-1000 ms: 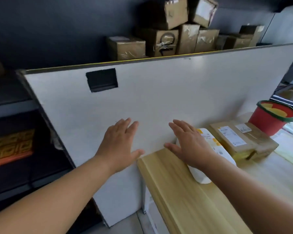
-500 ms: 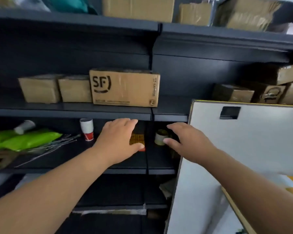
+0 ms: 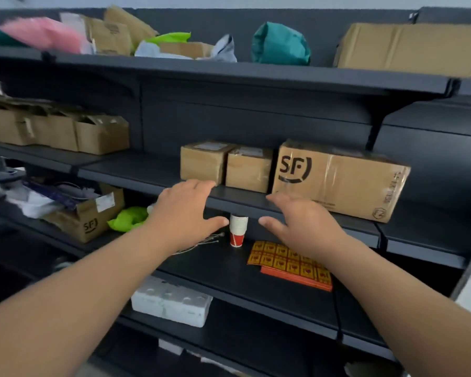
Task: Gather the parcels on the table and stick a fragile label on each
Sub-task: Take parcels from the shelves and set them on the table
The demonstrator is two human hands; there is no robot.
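A stack of orange fragile label sheets lies on a dark lower shelf, partly hidden under my right hand. That hand hovers above the sheets with fingers spread and holds nothing. My left hand reaches out beside it, also empty with fingers straight, in front of the shelf edge. Above them on the middle shelf stand two small cardboard parcels and a large SF box. The table is out of view.
A stack of red and white paper cups stands between my hands, with thin wires beside it. A green bag and an open SF box sit to the left. White foam lies on the shelf below. More parcels fill the top shelf.
My view has swung left from the table and white board to the dark shelves. Both hands stay stretched out and empty, now over the shelf with the label sheets.
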